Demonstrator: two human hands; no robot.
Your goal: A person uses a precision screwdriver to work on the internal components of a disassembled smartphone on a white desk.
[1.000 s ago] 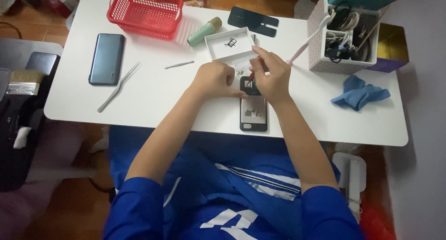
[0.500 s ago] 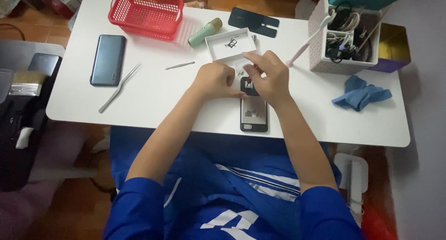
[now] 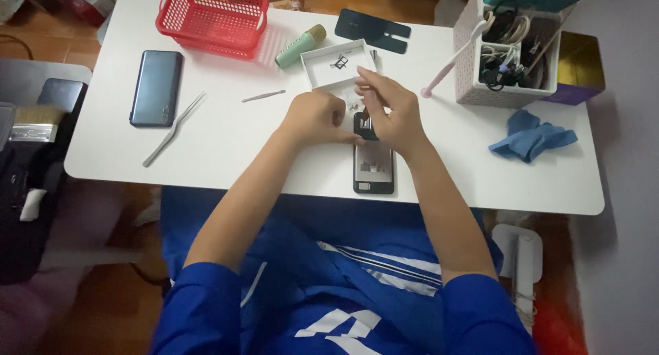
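Observation:
An opened black phone (image 3: 374,164) lies face-down on the white table (image 3: 226,156) near its front edge, with its insides showing. My left hand (image 3: 314,118) is curled against the phone's upper left edge, holding it. My right hand (image 3: 389,108) hovers over the phone's top end, fingers pinched around what looks like a thin dark tool. Just beyond both hands sits a shallow white tray (image 3: 322,72) with small dark parts in it.
A red basket (image 3: 211,15), a green cylinder (image 3: 299,46), a dark back cover (image 3: 374,31) and a white organizer of cables (image 3: 504,53) line the far edge. A blue-grey phone (image 3: 156,87), long tweezers (image 3: 174,128) and a small metal tool (image 3: 263,95) lie left; a blue cloth (image 3: 532,139) lies right.
My right hand has come down from beside the white tray to the phone's top end. The left hand has stayed on the phone.

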